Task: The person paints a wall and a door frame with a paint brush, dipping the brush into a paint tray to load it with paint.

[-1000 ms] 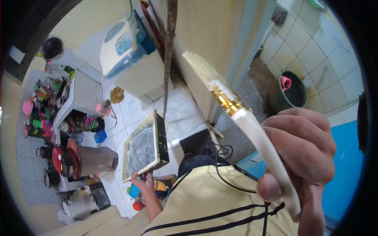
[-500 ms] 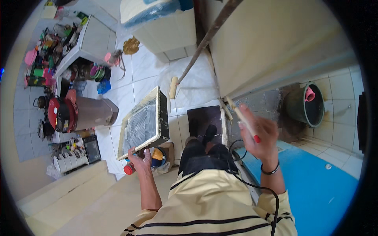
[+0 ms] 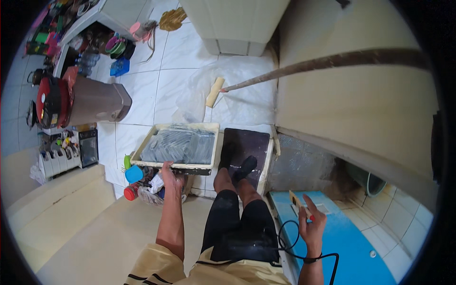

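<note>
My left hand (image 3: 172, 178) grips the near edge of a paint tray (image 3: 215, 143), thumb over the rim. The tray is pale-rimmed with dark outer sides, and grey-white paint is smeared across its inside. Off to the right, my right hand (image 3: 311, 230) is closed on a paintbrush (image 3: 296, 201) with a pale body and a red handle end. The brush is over a blue door panel, and my fingers partly hide it. Beyond the tray, a paint roller (image 3: 215, 92) rests on a plastic sheet (image 3: 247, 102), its long pole (image 3: 323, 66) slanting up to the right.
A dark mat (image 3: 254, 147) lies under my feet. The blue door (image 3: 351, 247) is at the lower right, beside a wall (image 3: 351, 99). At left stand a bin-like container (image 3: 97, 102) and a cluttered rack (image 3: 59, 159). A pale cabinet (image 3: 232, 23) is ahead.
The tray has turned so its long side faces me and sits more level. My right hand with the brush has lowered toward me. The view has shifted, and the pole now slants further right.
</note>
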Motion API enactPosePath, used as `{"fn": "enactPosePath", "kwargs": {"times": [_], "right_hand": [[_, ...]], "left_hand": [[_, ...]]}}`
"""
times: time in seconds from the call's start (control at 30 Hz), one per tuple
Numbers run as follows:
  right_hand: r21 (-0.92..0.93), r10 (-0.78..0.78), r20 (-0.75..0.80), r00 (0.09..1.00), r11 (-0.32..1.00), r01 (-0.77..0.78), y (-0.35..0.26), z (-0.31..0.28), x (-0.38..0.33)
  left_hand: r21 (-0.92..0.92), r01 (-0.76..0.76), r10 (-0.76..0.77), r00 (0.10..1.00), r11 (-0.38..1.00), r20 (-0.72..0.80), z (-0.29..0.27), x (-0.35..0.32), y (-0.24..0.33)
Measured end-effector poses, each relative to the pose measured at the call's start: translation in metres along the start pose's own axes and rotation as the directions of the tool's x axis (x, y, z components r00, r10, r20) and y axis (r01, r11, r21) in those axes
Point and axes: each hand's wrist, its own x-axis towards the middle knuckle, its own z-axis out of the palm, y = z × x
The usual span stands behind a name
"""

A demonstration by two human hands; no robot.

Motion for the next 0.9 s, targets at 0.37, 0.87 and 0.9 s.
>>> {"fn": "enactPosePath", "kwargs": {"times": [0.37, 0.87, 0.9], "right_hand": [[0.056, 0.308, 0.135, 0.942, 0.947, -0.317, 0.058, 0.043, 0.024], [0.139, 0.342, 0.139, 0.929, 0.922, -0.36, 0.155, 0.114, 0.063], [0.156, 0.352, 0.126, 0.927, 0.916, -0.369, 0.152, 0.117, 0.067]], "left_hand": [[0.115, -0.375, 0.383, 0.922, 0.92, -0.06, -0.015, 0.132, -0.053], [0.012, -0.201, 0.2, 0.979, 0.98, 0.042, 0.103, 0.34, -0.046], [0.048, -0.228, 0.226, 0.973, 0.973, 0.041, 0.106, 0.349, -0.055]]}}
